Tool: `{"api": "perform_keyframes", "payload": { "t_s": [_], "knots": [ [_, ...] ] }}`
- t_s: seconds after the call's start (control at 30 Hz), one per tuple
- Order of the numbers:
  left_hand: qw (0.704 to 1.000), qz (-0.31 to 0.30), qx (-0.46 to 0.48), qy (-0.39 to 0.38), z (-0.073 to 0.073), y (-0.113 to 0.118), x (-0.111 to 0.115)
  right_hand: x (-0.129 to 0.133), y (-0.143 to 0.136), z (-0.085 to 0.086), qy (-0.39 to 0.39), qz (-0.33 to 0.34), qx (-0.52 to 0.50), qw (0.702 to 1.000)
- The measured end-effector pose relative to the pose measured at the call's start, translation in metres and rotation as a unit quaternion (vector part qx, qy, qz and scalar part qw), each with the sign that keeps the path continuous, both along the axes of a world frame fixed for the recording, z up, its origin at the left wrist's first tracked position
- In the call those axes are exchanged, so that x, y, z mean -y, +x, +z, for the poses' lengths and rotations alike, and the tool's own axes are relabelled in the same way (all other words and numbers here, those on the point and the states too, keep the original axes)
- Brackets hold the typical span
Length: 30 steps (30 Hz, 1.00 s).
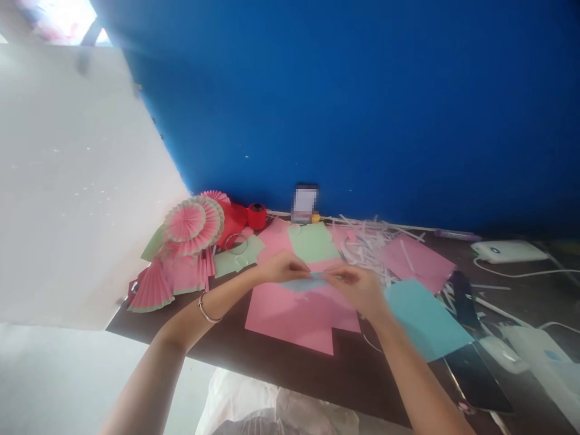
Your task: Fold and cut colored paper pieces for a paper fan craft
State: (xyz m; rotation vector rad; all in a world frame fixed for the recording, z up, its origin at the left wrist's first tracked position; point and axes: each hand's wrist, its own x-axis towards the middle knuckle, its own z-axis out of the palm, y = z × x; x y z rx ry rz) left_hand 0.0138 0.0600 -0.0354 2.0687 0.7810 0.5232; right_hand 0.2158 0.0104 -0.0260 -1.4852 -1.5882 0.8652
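Observation:
Both hands meet over the middle of the table, pinching a small piece of light blue paper [304,284] between them. My left hand [285,267] holds its left end with fingertips pressed together. At the other end, my right hand [356,283] grips the paper between thumb and fingers. Fingers partly hide the blue piece, so its exact folding is unclear. Beneath the hands lie pink sheets [290,317], overlapping one another. A light green sheet [312,241] rests just beyond them. To the right of my right forearm is a larger light blue sheet [426,320].
Pleated pink and green paper fans [185,226] pile up at the left beside a red tape roll [257,216]. White paper strips [367,248] lie behind my right hand. A dark phone [478,377], a white power bank [510,251] and cables occupy the right. A blue wall [344,109] rises behind.

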Motion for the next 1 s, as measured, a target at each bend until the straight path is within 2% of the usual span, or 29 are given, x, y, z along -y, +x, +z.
{"api": "perform_keyframes", "payload": {
  "t_s": [0.13,0.2,0.3,0.37,0.57,0.77,1.0],
  "knots": [
    [0.998,-0.007,-0.032,0.058,0.001,-0.002,0.000,0.000,-0.002,0.001,0.009,0.003,0.012,1.000],
    [0.997,-0.025,-0.050,0.058,0.003,-0.006,0.000,-0.001,-0.002,0.000,0.015,0.001,0.012,1.000],
    [0.997,-0.037,-0.069,0.023,0.005,-0.015,-0.001,-0.002,0.001,0.000,0.017,-0.009,0.005,1.000],
    [0.997,-0.021,-0.074,-0.004,0.004,-0.023,-0.004,-0.003,0.005,0.000,0.003,-0.019,0.002,1.000],
    [0.994,0.015,-0.053,-0.094,-0.008,-0.040,-0.014,-0.004,0.008,-0.003,-0.030,-0.048,-0.014,0.998],
    [0.978,0.107,0.006,-0.176,-0.017,-0.041,-0.018,-0.006,0.006,-0.006,-0.033,-0.049,-0.034,0.998],
    [0.930,0.252,0.150,-0.220,-0.031,-0.032,-0.013,-0.007,0.005,-0.016,-0.042,-0.045,-0.055,0.997]
  ]
}}
